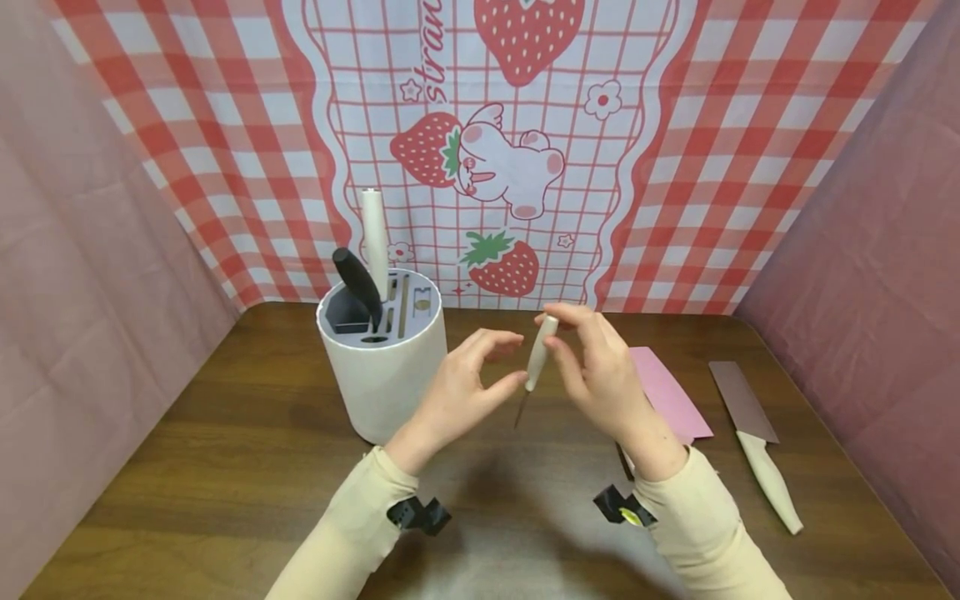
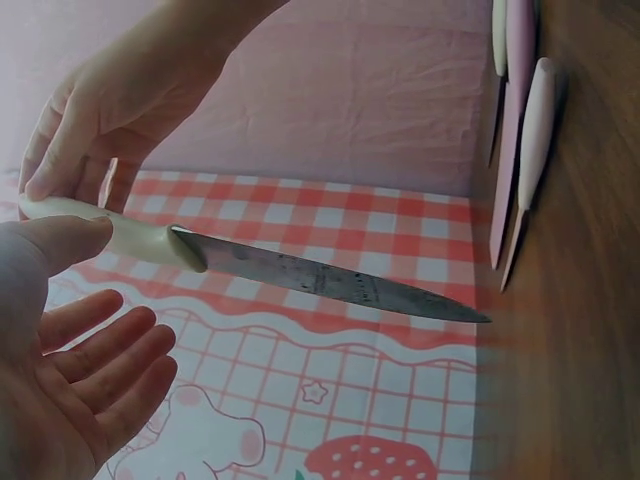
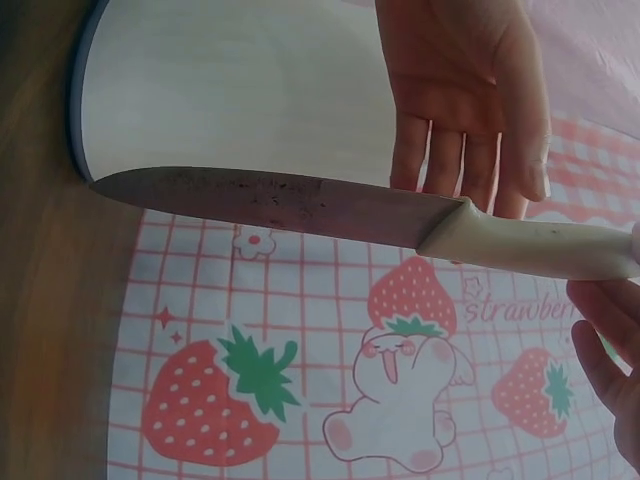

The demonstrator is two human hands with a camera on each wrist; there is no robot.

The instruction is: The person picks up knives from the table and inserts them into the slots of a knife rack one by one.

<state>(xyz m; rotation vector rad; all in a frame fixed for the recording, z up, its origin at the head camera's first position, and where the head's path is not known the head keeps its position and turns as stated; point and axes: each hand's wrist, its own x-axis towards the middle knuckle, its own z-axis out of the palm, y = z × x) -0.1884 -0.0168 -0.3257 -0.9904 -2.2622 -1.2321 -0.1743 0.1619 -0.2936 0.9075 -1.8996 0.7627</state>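
Above table (image 1: 247,467), knife (image 1: 538,354) slants apparently tip-down.

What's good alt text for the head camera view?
A person's right hand holds a pale-handled knife, blade pointing down, above a wooden table, the left hand beside it. At left, a black handle and a white handle protrude from a white knife block; at right lie a pink blade, partly hidden, and a cleaver.

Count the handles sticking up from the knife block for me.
2: white handle toward the back; black handle in front of it, tilted left. No others show.
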